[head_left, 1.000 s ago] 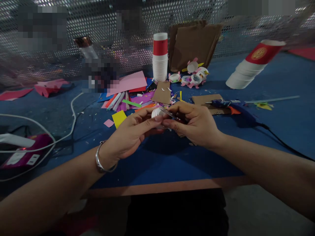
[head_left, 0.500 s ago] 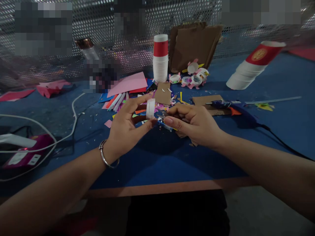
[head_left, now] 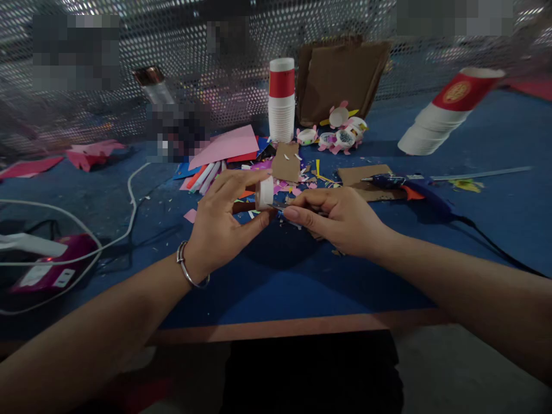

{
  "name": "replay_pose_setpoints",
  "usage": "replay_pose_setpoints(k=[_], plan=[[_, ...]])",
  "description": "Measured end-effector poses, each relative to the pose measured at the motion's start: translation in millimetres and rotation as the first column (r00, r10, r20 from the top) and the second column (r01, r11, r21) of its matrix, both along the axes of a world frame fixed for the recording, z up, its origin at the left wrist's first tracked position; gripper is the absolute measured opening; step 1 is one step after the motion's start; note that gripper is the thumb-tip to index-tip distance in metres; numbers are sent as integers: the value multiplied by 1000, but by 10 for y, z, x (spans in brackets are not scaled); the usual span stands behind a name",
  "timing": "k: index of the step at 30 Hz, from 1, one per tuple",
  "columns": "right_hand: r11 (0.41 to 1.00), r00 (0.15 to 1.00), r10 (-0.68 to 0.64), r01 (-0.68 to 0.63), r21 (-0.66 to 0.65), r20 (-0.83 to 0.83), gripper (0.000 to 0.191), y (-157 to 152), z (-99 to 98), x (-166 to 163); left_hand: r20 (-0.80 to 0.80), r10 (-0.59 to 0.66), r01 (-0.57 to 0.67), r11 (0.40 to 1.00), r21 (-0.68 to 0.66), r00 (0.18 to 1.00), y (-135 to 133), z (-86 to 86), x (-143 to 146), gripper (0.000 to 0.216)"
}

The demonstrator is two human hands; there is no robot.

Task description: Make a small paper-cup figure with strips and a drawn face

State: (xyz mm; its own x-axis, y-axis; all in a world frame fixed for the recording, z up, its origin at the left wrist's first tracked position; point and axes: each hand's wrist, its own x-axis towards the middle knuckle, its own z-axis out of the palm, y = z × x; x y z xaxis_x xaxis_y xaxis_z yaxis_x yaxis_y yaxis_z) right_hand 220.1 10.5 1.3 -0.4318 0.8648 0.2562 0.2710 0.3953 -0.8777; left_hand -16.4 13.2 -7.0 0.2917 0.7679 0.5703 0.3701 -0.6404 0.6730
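Metal tool (head_left: 279, 205) pinched in right hand (head_left: 347, 217) at frame centre. Paper-cup base (head_left: 266, 194) in left hand (head_left: 222, 215), fingers parted around, presumably for access.

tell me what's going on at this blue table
A person's left hand holds a small white piece between fingers and thumb. The right hand pinches a thin metal tool, its tip at the piece's lower edge; whether it touches is hard to tell. Paper scraps lie beyond the hands, with an upright cup stack farther back. A glue gun lies on the right.
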Motion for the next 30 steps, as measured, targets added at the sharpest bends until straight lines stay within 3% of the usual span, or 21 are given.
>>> replay_pose_setpoints(k=[12,30], plan=[[998,998,-29,32,-60,50,61,13,1,1,-70,-12,23,985,168,997,96,-75,-54,57],[998,997,-39,43,-55,69,64,26,-7,-3,-101,31,-23,997,72,994,99,-32,-39,52]])
